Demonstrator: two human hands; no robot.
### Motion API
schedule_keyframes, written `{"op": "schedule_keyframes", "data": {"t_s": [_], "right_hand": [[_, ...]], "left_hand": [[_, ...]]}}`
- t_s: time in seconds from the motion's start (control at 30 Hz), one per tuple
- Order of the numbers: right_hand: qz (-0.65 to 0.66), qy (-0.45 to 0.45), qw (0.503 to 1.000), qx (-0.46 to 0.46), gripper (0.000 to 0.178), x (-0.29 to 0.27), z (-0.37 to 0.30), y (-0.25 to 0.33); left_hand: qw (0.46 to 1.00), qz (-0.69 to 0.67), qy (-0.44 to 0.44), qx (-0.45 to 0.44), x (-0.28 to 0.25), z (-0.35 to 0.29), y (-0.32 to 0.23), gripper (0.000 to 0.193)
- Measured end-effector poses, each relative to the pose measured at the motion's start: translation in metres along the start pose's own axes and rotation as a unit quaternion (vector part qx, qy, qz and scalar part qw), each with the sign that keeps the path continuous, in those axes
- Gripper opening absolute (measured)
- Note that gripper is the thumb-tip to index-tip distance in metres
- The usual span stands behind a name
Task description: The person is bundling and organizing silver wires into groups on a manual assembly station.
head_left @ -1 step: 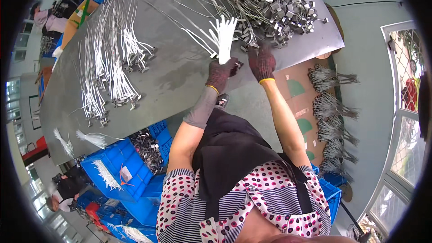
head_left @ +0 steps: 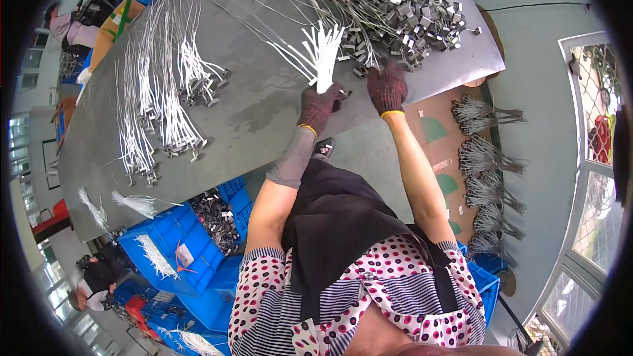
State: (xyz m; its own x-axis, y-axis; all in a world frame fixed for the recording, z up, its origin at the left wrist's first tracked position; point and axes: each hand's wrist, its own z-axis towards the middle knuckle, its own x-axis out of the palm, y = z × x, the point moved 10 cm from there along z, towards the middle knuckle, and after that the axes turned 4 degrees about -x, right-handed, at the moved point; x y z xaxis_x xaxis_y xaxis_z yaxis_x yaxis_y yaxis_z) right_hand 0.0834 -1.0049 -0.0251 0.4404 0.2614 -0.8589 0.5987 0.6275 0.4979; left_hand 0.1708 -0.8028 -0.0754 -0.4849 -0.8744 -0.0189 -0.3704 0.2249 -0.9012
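Note:
In a dark red knitted glove, my left hand is closed around a bundle of thin white sleeves, which fan out upward from the fist. My right hand, gloved alike, is at the near edge of a heap of small dark block-shaped parts with long thin wires. Its fingers are curled and slightly blurred; what they hold is hidden. A few white-sleeved wires lie on the grey metal table just left of the bundle.
Sorted groups of white-sleeved wired parts lie on the table's left. Blue crates stand below its near edge. Wire bundles line the cardboard at right. Other people are at the far left, one in black.
My left hand and the white bundle have shifted slightly left. My right hand has moved a little to the right at the edge of the heap.

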Motion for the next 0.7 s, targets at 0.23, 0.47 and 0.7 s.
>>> {"op": "schedule_keyframes", "data": {"t_s": [0.23, 0.47, 0.7], "right_hand": [[-0.044, 0.095, 0.993, -0.050, 0.038, 0.044, 0.032, -0.024], [0.033, 0.220, 0.975, -0.022, 0.034, 0.030, -0.030, -0.059], [0.434, 0.094, 0.889, 0.112, 0.031, -0.044, -0.158, -0.104]], "left_hand": [[0.962, 0.211, -0.150, -0.081, -0.082, 0.010, 0.004, 0.033], [0.992, -0.018, -0.111, -0.059, -0.054, -0.023, 0.015, 0.032], [0.950, -0.210, 0.160, -0.165, 0.085, -0.047, 0.075, 0.029]]}}
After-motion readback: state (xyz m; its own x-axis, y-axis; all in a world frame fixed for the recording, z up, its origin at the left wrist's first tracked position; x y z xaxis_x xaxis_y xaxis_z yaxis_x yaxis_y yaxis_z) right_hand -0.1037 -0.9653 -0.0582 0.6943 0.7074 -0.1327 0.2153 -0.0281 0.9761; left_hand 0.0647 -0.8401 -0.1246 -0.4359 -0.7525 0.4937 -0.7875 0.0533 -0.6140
